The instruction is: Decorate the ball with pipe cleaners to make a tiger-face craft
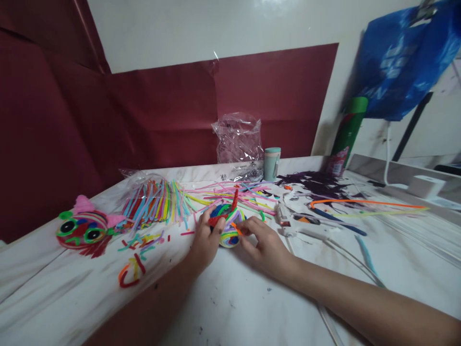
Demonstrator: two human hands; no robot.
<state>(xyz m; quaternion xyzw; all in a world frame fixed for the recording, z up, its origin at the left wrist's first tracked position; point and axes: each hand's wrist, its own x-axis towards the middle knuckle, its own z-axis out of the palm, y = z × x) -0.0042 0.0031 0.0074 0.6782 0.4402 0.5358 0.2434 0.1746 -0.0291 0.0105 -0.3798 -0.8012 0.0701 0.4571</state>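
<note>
My left hand [206, 238] is closed on the left side of a rounded, multicoloured pipe-cleaner craft piece [229, 239] resting at the middle of the table. A red pipe-cleaner part [235, 199] sticks up from its top. On the craft's right side, my right hand [261, 240] pinches a short orange pipe cleaner [236, 229] against its surface. Blue, green, yellow and purple coils show between the hands. My fingers hide part of the piece. Just right of my right hand lies a white glue gun [286, 218].
A finished-looking pipe-cleaner fish with big eyes [84, 226] sits at left. Pipe-cleaner bundles [154, 204] and cut scraps [133, 271] lie nearby. A clear plastic bag [239, 144], a green cup [272, 164], purple strips [313, 182] and a green spray can [347, 134] stand or lie behind.
</note>
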